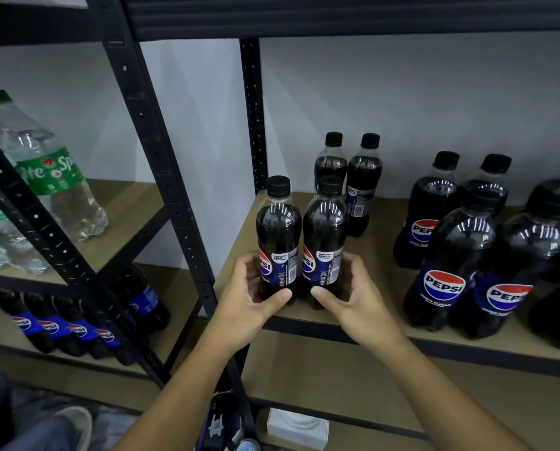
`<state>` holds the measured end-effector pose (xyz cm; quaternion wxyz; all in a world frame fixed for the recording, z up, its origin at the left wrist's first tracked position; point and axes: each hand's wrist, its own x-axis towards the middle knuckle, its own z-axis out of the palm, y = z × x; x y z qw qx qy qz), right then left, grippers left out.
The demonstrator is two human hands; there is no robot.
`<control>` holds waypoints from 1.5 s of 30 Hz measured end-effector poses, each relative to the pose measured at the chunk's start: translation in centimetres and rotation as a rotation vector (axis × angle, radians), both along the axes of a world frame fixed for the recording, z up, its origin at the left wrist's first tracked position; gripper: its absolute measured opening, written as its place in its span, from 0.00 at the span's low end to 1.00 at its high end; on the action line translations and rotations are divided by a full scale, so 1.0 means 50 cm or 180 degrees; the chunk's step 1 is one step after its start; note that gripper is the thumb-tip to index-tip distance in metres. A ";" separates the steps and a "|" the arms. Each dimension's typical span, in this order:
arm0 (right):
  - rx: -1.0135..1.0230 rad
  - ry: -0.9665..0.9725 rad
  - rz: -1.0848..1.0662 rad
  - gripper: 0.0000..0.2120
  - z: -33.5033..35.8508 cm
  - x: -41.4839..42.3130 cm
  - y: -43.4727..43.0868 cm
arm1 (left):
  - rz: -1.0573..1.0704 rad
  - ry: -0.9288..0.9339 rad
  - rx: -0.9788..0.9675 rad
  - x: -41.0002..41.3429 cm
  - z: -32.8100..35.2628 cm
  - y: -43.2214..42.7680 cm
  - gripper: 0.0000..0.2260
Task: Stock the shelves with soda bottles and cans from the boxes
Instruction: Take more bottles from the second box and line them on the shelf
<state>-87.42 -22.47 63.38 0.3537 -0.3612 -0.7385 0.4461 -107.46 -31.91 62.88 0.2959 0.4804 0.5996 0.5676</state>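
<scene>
1. My left hand (252,288) is wrapped around the lower body of the left bottle (278,239); my right hand (350,288) is wrapped around the right bottle (325,239). Each thumb crosses the near side, below the label.
2. Both bottles stand upright on the shelf (386,314), at its near left edge, touching side by side. I judge this low, two-handed grip lets me slide the pair as one unit without tipping either.
3. Two small bottles (350,180) stand directly behind, at the far side. I judge the held pair is being lined up in front of them to form rows.
4. Count, small bottles on this shelf: four, two held and two behind.
5. Count, large bottles (444,271) to the right: at least six; the frame edge cuts off more.
6. Left rack: three clear bottles (44,167) show on its upper level, partly hidden; about five dark bottles (80,327) stand on the level below.
7. No cans or boxes are in view.
</scene>
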 end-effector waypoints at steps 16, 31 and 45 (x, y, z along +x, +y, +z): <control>-0.0009 0.0178 0.0108 0.32 -0.010 0.015 0.002 | -0.0060 -0.0088 -0.0150 -0.012 -0.006 -0.004 0.35; -0.0141 0.0072 0.0137 0.35 -0.002 0.022 -0.004 | 0.0114 0.0316 -0.0356 0.007 0.001 -0.020 0.37; -0.0181 -0.0054 0.0170 0.40 0.000 0.033 -0.020 | 0.0278 0.0391 -0.0391 0.005 0.012 -0.033 0.36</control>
